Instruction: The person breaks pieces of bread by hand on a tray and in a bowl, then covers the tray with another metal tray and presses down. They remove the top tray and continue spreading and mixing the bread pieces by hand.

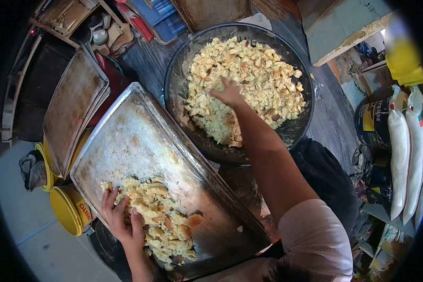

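My left hand rests at the left edge of a heap of crumbled yellow bread pieces, its fingers apart and touching the crumbs. That heap lies on the near part of a worn metal baking tray, the top one of a stack. My right hand reaches into a large black basin and touches more broken bread pieces there. Its fingers are spread, with the tips partly hidden among the pieces. Some browned crust bits show in both heaps.
More baking trays lean at the left, above yellow buckets. Blue-and-red packages lie at the back. Right of the basin are a dark labelled bucket and long white filled bags. A pale wooden panel juts in at upper right.
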Action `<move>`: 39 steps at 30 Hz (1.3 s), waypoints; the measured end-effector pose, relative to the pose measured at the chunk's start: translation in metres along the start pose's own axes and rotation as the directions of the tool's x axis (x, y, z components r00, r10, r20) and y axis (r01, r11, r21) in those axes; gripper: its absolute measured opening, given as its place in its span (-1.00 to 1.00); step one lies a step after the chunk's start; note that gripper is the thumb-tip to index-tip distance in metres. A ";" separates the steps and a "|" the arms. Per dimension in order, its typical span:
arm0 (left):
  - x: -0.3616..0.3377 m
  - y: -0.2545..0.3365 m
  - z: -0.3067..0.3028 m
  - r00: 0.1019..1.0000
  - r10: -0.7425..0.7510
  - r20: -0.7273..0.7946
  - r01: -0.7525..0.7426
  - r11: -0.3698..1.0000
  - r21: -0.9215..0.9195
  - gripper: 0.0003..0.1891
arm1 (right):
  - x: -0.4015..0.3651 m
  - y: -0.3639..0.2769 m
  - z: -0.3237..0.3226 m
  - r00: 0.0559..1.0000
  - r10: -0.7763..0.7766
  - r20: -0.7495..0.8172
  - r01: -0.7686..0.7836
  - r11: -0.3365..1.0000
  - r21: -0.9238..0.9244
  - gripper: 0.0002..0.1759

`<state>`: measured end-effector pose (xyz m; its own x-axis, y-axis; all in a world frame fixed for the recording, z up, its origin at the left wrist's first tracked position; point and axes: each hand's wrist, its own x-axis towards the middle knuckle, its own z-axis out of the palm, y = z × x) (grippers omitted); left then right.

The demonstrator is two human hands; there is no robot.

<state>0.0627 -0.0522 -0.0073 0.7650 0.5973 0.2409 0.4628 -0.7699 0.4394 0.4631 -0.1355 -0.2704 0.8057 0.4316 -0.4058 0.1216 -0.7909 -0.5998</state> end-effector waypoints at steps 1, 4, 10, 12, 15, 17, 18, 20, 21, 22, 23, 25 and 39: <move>0.001 0.001 0.000 1.000 0.000 0.004 0.000 1.000 0.003 -0.79 | 0.000 -0.010 0.012 0.992 -0.051 0.115 0.061 0.994 -0.090 0.07; 0.002 0.004 -0.002 1.000 -0.030 0.000 0.030 1.000 0.000 -0.79 | -0.017 -0.026 0.054 0.954 -0.179 0.241 0.248 0.922 -0.297 0.01; 0.002 0.004 -0.002 0.999 0.033 0.020 -0.034 0.998 0.045 -0.77 | -0.060 0.006 0.034 0.874 -0.181 0.451 0.397 0.801 -0.448 -0.07; 0.003 0.004 -0.002 0.999 0.029 0.018 -0.029 0.999 0.038 -0.76 | -0.067 0.027 0.019 0.851 -0.107 0.513 0.377 0.806 -0.457 -0.06; 0.004 0.007 -0.002 1.000 0.022 0.007 -0.023 0.999 0.027 -0.75 | -0.076 0.067 0.023 0.878 -0.106 0.466 0.343 0.820 -0.458 0.00; 0.004 0.006 -0.002 1.000 0.029 0.010 -0.030 0.999 0.029 -0.75 | -0.098 0.066 0.010 0.912 -0.052 0.408 0.279 0.805 -0.523 0.09; 0.004 0.006 -0.001 0.999 0.031 0.009 -0.031 0.999 0.029 -0.75 | -0.097 0.068 0.010 0.903 -0.066 0.424 0.280 0.839 -0.466 0.11; 0.004 0.005 0.000 1.000 0.029 0.013 -0.029 0.999 0.028 -0.74 | -0.097 0.067 0.020 0.944 0.004 0.331 0.164 0.861 -0.481 0.08; 0.004 0.003 0.001 0.999 0.034 0.011 -0.034 0.999 0.018 -0.74 | -0.099 0.062 0.024 0.970 0.077 0.232 0.046 0.875 -0.482 0.06; 0.003 0.002 0.001 0.999 0.040 0.010 -0.040 0.999 0.008 -0.74 | -0.106 0.052 0.022 0.982 0.070 0.173 0.020 0.881 -0.472 -0.08; 0.004 0.003 0.001 0.999 0.038 0.015 -0.038 0.999 0.007 -0.74 | -0.105 0.054 0.027 0.982 0.074 0.176 0.018 0.881 -0.473 -0.08; 0.005 0.003 0.001 0.999 0.046 0.012 -0.046 0.999 0.015 -0.74 | -0.100 0.058 0.036 0.993 0.040 0.109 0.018 0.876 -0.483 -0.20; 0.006 0.006 0.000 1.000 0.015 0.003 -0.015 1.000 0.008 -0.74 | -0.092 0.071 0.036 0.992 -0.116 0.055 0.128 0.899 -0.418 -0.41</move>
<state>0.0703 -0.0527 -0.0032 0.7735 0.5846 0.2446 0.4545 -0.7807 0.4289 0.3770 -0.2154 -0.3000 0.7532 0.5435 -0.3704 0.4552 -0.8373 -0.3029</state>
